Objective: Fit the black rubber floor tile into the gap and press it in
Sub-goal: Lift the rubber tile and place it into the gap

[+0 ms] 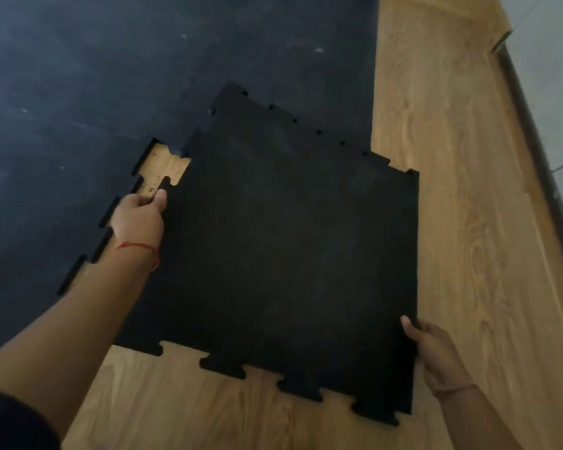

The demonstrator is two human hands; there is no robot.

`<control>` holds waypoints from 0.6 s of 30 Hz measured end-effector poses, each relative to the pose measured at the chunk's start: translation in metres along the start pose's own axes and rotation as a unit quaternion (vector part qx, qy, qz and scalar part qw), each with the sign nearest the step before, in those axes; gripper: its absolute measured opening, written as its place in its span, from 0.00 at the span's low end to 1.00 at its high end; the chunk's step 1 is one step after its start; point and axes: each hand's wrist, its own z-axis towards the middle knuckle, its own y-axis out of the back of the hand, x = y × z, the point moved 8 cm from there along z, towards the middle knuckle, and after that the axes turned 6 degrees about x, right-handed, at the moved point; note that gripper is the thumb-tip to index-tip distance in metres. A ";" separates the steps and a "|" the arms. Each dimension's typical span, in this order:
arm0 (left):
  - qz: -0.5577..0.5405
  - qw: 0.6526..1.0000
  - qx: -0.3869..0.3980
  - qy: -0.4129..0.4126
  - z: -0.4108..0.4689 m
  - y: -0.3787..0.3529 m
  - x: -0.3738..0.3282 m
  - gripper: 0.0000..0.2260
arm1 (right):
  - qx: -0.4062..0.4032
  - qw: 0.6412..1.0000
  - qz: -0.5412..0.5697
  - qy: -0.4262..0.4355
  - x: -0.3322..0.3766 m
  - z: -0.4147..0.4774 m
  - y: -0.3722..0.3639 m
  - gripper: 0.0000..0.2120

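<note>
A black interlocking rubber tile [283, 248] lies askew over the gap [163, 168] in the laid mats [78, 92]; left hand [139, 219] fingers pinch its left edge; right hand [436, 355] fingers clasp its right edge, above the wood floor [462, 222].

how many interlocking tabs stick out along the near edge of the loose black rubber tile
4 on the loose black rubber floor tile: near its left corner, then, and by the right hand at.

No text, label, brand, number or sign can be read anywhere; the black rubber floor tile [286, 241] and the wooden floor [452, 222] bear no lettering.
</note>
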 end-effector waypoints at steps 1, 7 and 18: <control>0.001 1.000 -0.015 -0.015 0.003 0.015 -0.001 0.15 | 0.007 1.000 -0.007 -0.004 -0.002 -0.004 -0.012 0.21; 0.014 0.996 -0.051 0.073 0.044 0.096 0.091 0.26 | 0.054 0.997 -0.053 0.017 -0.015 -0.019 -0.077 0.11; 0.190 0.972 0.103 0.095 0.031 0.100 0.113 0.20 | 0.076 0.988 -0.135 0.005 -0.014 -0.035 -0.106 0.19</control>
